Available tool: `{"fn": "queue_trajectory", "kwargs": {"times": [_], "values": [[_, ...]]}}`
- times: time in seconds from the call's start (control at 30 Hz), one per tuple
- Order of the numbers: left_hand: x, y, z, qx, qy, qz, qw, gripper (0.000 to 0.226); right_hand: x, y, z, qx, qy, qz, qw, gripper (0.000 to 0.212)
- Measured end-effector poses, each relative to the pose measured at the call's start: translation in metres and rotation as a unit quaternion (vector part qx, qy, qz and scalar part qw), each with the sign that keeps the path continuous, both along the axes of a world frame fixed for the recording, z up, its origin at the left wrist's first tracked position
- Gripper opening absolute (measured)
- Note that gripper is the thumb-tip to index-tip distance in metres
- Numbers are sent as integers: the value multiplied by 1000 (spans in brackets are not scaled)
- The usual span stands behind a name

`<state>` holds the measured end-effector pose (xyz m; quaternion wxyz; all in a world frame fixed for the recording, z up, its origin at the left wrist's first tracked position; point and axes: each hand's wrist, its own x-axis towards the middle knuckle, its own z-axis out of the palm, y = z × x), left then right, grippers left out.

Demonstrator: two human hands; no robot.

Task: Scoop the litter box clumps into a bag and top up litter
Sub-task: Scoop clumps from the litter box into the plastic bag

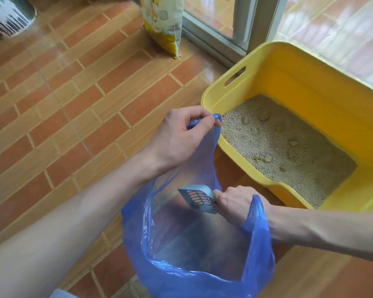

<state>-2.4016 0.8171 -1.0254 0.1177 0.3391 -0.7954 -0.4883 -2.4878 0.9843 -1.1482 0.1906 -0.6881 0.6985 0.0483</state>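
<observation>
A blue bag (194, 250) is held open over the tiled floor (73, 108), just beside the near left corner of the yellow box (310, 87). One handle of the bag is pinched between thumb and curled fingers of the left hand (179, 134), which is raised close to the corner of the box rim. The other handle is looped round the right wrist, and the far side of the bag mouth is stretched between the two hands.

A grey slotted scoop (199, 197) is gripped by its handle in the right hand (235, 204), the fingers clamped round it. The scoop blade is held inside the mouth of the bag, tilted, with its slots facing up and a small dark clump seen at its lower edge. Whether anything lies at the bottom of the bag cannot be told through the plastic.

The box is filled with pale granular litter (289, 155), and several lumpy clumps (264, 115) are scattered over its surface, some near the left wall and some nearer the middle. A handle slot is cut in the left wall of the box.

A yellow and white sack (164, 22) is stood upright on the floor well beyond the box, next to a sliding door frame (241, 22). A dark round object is seen blurred at the top left corner.
</observation>
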Motion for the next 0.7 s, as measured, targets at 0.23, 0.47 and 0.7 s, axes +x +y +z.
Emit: {"fn": "queue_trajectory", "kwargs": {"times": [0.23,0.47,0.7], "values": [[-10,3,1,-9,0,15,1000,21,-22,11,13,-73,72,81,991,12],[-13,7,-1,0,-14,37,999,21,-46,12,35,-85,-1,72,994,19],[-16,8,-4,23,-11,59,998,22,-86,27,77,-157,-96,-49,982,41]]}}
